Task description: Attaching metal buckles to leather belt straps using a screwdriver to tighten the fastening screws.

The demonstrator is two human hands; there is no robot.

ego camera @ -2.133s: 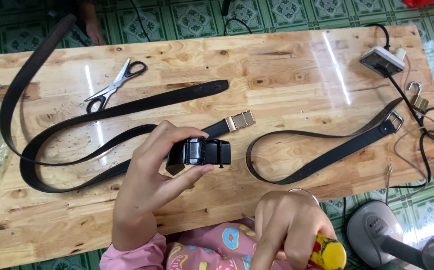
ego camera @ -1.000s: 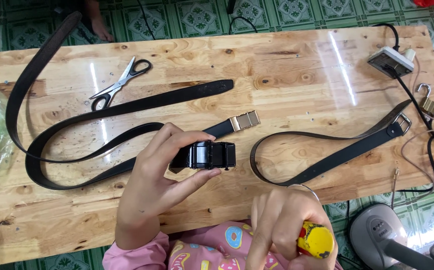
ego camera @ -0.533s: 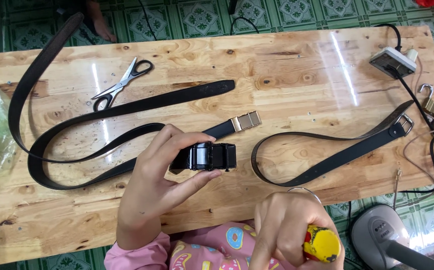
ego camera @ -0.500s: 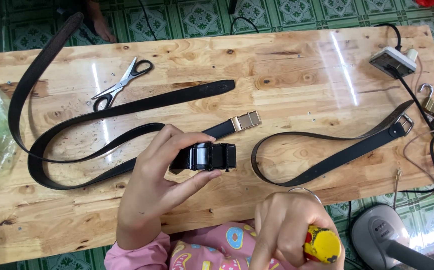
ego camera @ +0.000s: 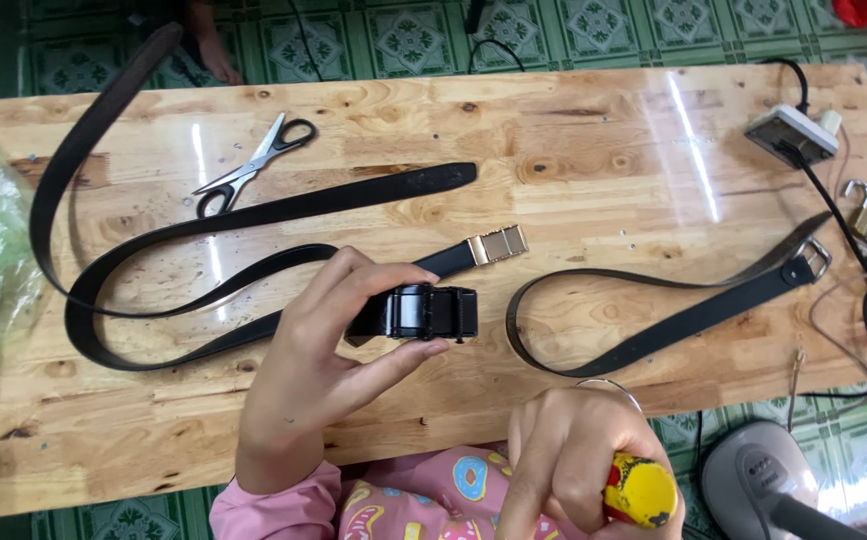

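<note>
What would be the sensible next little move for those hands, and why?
Probably bring the yellow-handled tool up to the black buckle. The left hand pinches the buckle above the table, while the right hand grips the tool low, away from it.

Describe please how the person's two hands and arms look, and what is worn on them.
Both hands are bare, with no gloves. The left hand comes out of a pink sleeve that ends at the wrist; the pink cloth beside it carries a colourful ring-shaped print. The right hand has a thin silver bangle around the wrist. No rings or watch are visible.
</note>
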